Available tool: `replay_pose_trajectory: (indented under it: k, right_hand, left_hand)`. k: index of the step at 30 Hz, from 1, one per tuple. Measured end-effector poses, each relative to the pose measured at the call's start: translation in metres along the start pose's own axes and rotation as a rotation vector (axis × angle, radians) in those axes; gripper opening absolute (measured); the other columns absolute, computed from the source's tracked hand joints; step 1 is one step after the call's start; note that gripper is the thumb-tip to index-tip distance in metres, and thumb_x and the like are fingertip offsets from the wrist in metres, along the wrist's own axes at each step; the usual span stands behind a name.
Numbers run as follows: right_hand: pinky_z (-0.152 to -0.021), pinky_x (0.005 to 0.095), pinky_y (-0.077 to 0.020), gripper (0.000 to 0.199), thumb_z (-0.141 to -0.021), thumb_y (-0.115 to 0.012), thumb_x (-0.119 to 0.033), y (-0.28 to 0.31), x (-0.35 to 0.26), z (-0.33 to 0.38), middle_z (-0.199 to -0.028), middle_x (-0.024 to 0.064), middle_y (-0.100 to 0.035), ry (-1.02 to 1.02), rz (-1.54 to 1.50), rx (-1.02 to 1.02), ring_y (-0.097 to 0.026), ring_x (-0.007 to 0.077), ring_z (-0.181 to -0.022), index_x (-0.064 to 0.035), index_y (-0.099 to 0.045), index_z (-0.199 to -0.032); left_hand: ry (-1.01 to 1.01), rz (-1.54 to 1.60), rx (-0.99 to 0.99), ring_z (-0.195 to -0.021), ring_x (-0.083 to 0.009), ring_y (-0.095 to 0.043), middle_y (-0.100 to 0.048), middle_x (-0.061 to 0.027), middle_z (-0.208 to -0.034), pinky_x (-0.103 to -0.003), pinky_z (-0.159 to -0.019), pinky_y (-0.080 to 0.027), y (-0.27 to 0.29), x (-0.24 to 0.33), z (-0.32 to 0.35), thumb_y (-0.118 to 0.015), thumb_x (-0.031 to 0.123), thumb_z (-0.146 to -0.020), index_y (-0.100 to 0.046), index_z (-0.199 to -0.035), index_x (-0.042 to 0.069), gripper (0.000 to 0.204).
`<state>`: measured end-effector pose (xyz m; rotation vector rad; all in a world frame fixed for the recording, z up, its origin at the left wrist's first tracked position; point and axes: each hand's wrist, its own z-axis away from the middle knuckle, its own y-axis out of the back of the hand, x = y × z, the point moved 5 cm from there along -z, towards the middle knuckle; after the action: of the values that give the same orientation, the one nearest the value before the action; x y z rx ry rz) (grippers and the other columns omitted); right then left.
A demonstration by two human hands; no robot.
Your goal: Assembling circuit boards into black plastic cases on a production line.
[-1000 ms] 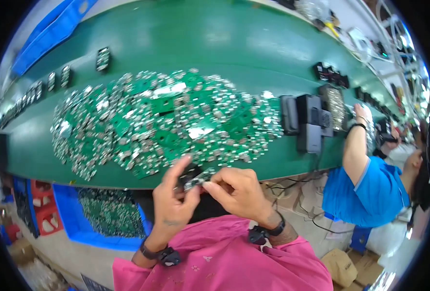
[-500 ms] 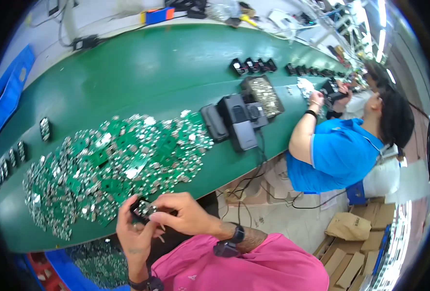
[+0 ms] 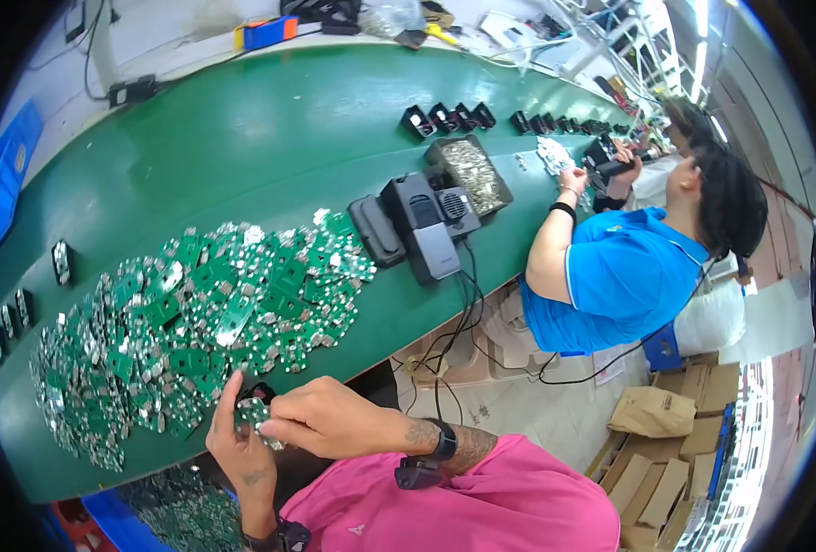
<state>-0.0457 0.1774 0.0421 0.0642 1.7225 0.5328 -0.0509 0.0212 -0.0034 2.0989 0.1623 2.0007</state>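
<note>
My left hand (image 3: 244, 453) holds a small black case (image 3: 259, 392) near the table's front edge, its index finger stretched upward along it. A small green circuit board (image 3: 253, 412) with silvery parts lies at the case, between my two hands. The thumb and curled fingers of my right hand (image 3: 321, 419) pinch the board from the right. Part of the case is hidden behind my fingers and the board. Beyond my hands a wide pile of green circuit boards (image 3: 187, 317) spreads over the green table (image 3: 242, 120).
A black radio-like device (image 3: 422, 230) and a box of small metal parts (image 3: 472, 175) stand right of the pile. Black cases (image 3: 445, 118) line the far side. A blue bin (image 3: 118, 506) of boards sits below the edge. A co-worker in blue (image 3: 624, 276) works at right.
The view has shifted a little, so the table and pile sit further left. My right hand has turned over the board, and my left index finger has straightened.
</note>
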Motion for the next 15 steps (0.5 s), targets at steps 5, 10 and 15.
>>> replay_pose_trajectory:
  k: [5, 10, 15]
  right_hand:
    - [-0.052, 0.0377, -0.0455, 0.023, -0.090, -0.067, -0.017, 0.004, 0.001, -0.002, -0.065, 0.0143, -0.061, -0.131, 0.034, 0.070, -0.061, 0.0295, -0.057, -0.0011, -0.065, -0.074]
    - [-0.048, 0.0318, -0.0394, 0.022, -0.088, -0.070, -0.012, 0.009, 0.006, -0.003, -0.059, 0.0099, -0.058, -0.202, 0.041, 0.180, -0.054, 0.0181, -0.049, 0.0011, -0.065, -0.071]
    - [-0.047, 0.0327, -0.0411, 0.027, -0.090, -0.069, -0.015, -0.006, 0.011, -0.003, -0.055, 0.0086, -0.053, -0.216, 0.115, 0.118, -0.056, 0.0174, -0.049, 0.0005, -0.060, -0.069]
  left_hand:
    - [-0.116, -0.022, 0.195, -0.094, -0.0189, -0.068, -0.065, -0.0159, -0.125, -0.029, -0.079, -0.055, -0.007, 0.023, -0.004, -0.049, -0.015, -0.078, -0.053, -0.137, 0.002, 0.062]
    - [0.249, 0.502, -0.219, -0.087, -0.0166, -0.068, -0.062, -0.0147, -0.120, -0.029, -0.065, -0.058, -0.008, 0.014, -0.009, -0.052, -0.007, -0.090, -0.048, -0.140, 0.005, 0.051]
    - [0.181, 0.624, -0.205, -0.076, -0.0169, -0.069, -0.062, -0.0157, -0.112, -0.023, -0.056, -0.054, -0.001, 0.009, 0.000, -0.055, 0.005, -0.097, -0.043, -0.140, 0.002, 0.045]
